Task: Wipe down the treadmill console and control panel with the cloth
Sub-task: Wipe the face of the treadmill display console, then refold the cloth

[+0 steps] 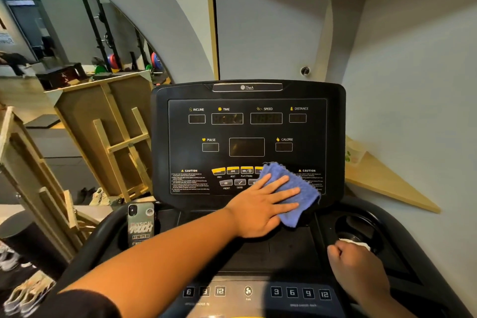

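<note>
Nearest the camera, the left forearm reaches forward and rightward across the treadmill. The left hand (260,204) lies flat, fingers (281,192) spread and extended, pressing a blue cloth (300,196) against the lower right of the control panel (246,147), over the yellow buttons (232,171) and beside a caution label. Soft and light, the cloth likely bunches easily, so an open palm on its middle looks the best hold. The right hand (357,263) is curled into a loose fist by the cup holder (357,227), closed on something white, partly hidden. A phone (140,224) stands in the left console (278,253) pocket.
</note>
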`<act>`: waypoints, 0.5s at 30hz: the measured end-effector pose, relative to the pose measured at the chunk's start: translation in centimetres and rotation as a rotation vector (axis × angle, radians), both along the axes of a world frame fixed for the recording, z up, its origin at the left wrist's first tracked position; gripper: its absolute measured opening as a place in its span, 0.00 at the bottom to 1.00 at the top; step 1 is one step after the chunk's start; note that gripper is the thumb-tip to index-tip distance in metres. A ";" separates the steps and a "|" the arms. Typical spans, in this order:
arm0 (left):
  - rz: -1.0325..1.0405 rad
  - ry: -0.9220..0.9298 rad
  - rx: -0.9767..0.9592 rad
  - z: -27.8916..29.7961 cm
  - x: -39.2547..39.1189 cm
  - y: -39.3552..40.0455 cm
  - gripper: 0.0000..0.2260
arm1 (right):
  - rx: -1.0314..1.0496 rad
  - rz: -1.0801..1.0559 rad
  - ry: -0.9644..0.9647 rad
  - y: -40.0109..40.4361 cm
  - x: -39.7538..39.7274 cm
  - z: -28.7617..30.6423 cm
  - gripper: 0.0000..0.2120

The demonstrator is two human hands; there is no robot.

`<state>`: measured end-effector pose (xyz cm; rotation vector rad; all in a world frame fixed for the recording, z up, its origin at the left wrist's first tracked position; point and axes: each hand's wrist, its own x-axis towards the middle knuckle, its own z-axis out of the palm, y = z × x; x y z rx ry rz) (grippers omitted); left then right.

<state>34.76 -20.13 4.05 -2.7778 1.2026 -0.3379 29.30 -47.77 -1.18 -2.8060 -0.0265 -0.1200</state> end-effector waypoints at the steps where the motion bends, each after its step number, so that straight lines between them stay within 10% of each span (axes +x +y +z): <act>1: 0.006 0.004 -0.004 0.1 0.1 -1.4 0.23 | 0.007 -0.014 -0.006 0.0 0.0 0.0 0.16; 7: 0.116 0.390 -0.515 2.8 -2.3 -7.0 0.20 | 0.219 -0.022 0.130 -0.1 0.2 1.0 0.11; 15: 0.536 1.243 -1.733 8.4 -8.9 -8.3 0.13 | 1.590 0.111 0.356 1.8 -2.5 10.7 0.21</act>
